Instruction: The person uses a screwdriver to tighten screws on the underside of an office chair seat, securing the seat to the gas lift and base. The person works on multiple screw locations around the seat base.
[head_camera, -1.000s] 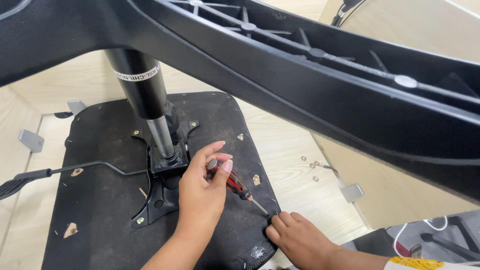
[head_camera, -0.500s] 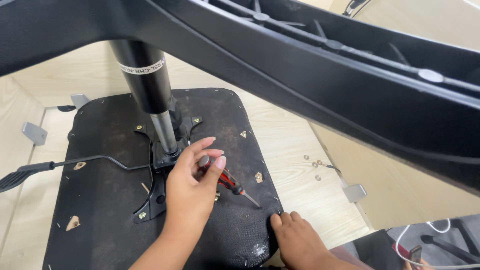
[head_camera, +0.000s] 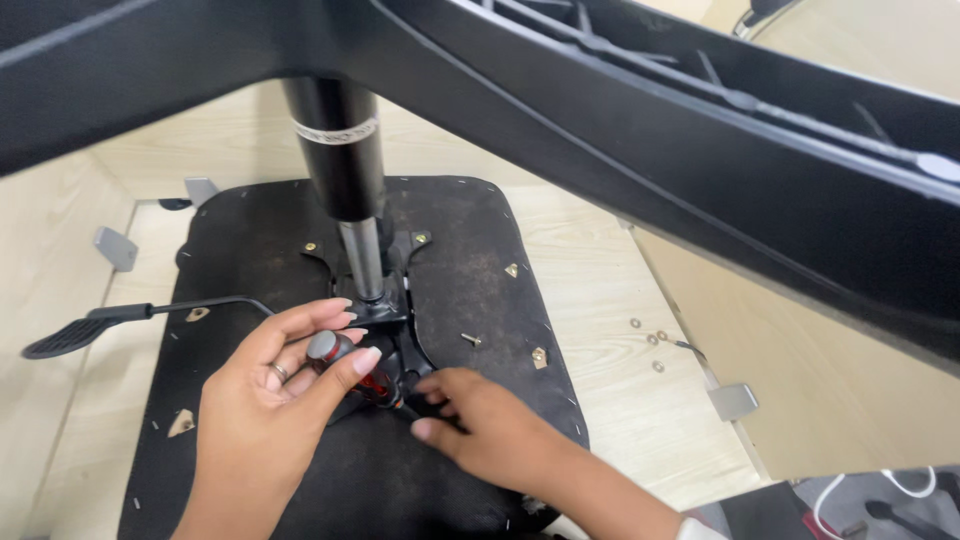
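The left hand is wrapped around the red-and-black plastic handle of a screwdriver, thumb and fingers clamped on its rounded grey cap. The tool slants down onto the black metal mounting plate at the middle of an upturned seat bottom covered in rough black fabric. The right hand lies flat beside the shaft, fingers loosely spread and holding nothing — its fingertips touch the plate. A glossy black gas cylinder rises from the plate. Small metal washers lie on the pale wood-grain floor.
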